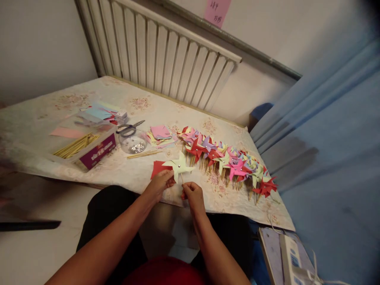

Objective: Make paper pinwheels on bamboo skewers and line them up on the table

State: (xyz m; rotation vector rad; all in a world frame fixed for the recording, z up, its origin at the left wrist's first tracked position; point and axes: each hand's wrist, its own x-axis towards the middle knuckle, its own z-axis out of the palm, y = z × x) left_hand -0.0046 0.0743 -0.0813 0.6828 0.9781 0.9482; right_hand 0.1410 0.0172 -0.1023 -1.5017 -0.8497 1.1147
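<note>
Light was dim and warm; the radiator (166, 51) stood sharpest, edges beyond it bent and blurred, corners darkened, shadows soft.

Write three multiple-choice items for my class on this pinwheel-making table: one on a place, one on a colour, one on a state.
1. Where do the scissors lie?
A. beside the clear bowl of pins
B. on the radiator
C. on the floor

2. What colour is the pinwheel in the hands?
A. blue
B. pale yellow
C. black

3. How is its stick held?
A. lying loose on the table
B. stuck in the box of sticks
C. pinched by the right hand

Answers: 1 A, the scissors rest at the bowl's far rim. 2 B, its folded blades are pale yellow. 3 C, right fingers close on the stick while the left hand holds a blade.
</note>
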